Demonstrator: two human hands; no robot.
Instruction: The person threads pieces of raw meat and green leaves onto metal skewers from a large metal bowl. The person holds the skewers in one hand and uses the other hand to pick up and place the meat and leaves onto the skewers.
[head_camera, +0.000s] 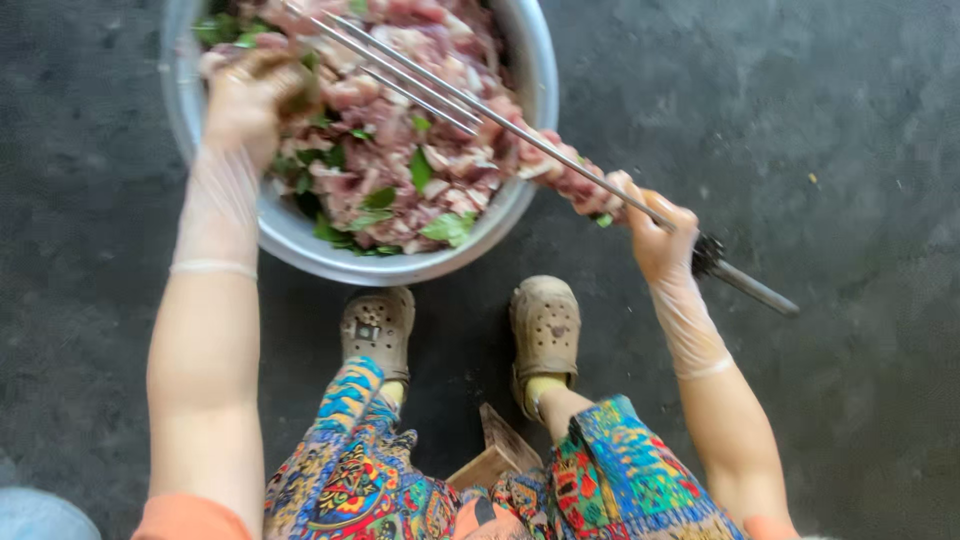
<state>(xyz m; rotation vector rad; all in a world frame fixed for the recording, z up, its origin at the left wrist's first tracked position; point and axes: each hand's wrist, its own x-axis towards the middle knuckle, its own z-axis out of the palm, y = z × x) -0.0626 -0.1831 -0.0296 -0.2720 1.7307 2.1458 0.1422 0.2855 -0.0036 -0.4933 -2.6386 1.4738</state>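
A wide metal bowl (300, 245) on the dark floor holds raw pink meat pieces (400, 120) mixed with green leaves. My left hand (245, 95), in a thin clear glove, is down in the bowl with its fingers closed around a lump of meat. My right hand (655, 235), also gloved, grips a long multi-pronged metal skewer (470, 100) near its dark handle. The prongs reach up and left over the bowl, and several meat pieces (570, 180) are threaded on them next to my fingers.
My two feet in beige clogs (545, 330) rest on the dark concrete floor (830, 150) just below the bowl. A low wooden stool (495, 455) shows between my knees, which are covered by colourful patterned trousers (620, 480).
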